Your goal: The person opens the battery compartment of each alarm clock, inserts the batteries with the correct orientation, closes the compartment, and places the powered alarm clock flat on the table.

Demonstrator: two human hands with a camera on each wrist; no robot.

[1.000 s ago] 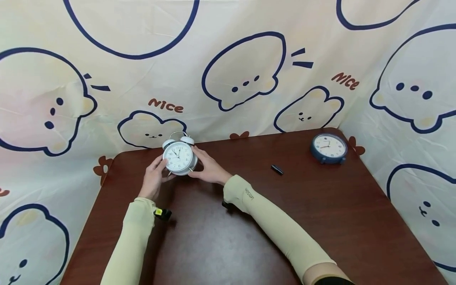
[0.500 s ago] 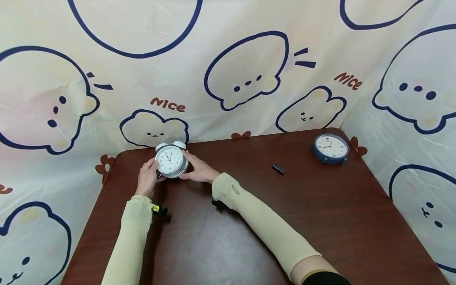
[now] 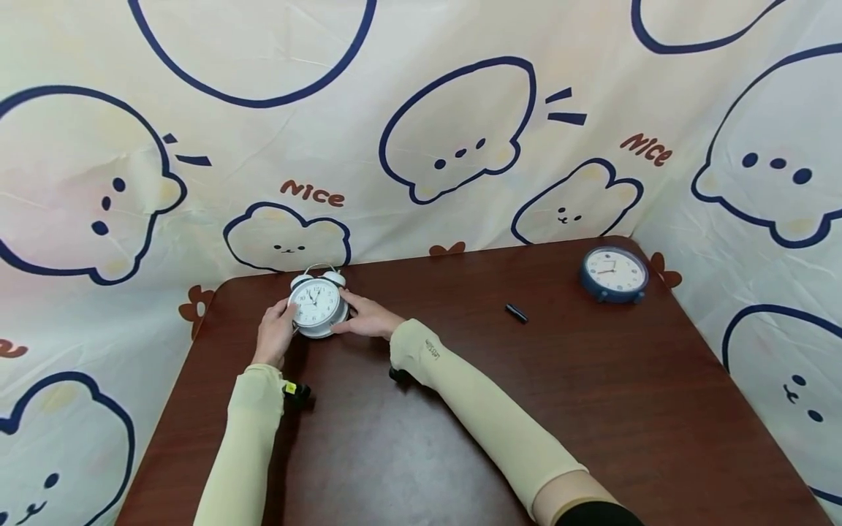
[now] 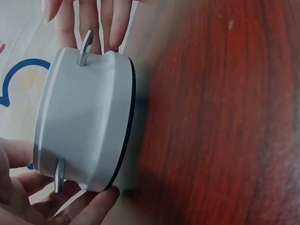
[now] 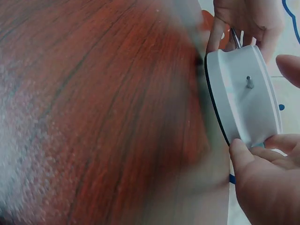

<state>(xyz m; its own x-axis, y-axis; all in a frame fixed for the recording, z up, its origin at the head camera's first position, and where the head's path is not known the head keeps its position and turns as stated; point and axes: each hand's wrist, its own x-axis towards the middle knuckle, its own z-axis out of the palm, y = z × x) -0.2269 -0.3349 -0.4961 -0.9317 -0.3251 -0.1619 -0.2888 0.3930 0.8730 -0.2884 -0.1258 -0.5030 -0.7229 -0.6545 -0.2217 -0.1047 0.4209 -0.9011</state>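
A white twin-bell alarm clock (image 3: pixel 316 304) is at the table's far left, held between both hands with its dial facing up toward the head camera. My left hand (image 3: pixel 273 334) grips its left side, and my right hand (image 3: pixel 370 318) holds the right side between thumb and fingers. In the left wrist view the clock's underside (image 4: pixel 84 117) shows two short metal feet, and its black back rim faces the table. The right wrist view shows my right thumb and fingers (image 5: pixel 267 180) against the casing (image 5: pixel 243 93). Whether the clock touches the table cannot be told.
A blue round clock (image 3: pixel 614 274) lies face up near the table's back right corner. A small black cylindrical item (image 3: pixel 516 313) lies left of it. The brown table (image 3: pixel 473 380) meets a patterned cloth (image 3: pixel 447 131) at the back and right.
Both hands have shifted the alarm clock left and lower in the head view. It now leans further back, and its feet no longer show there. The blue clock stays on the table.
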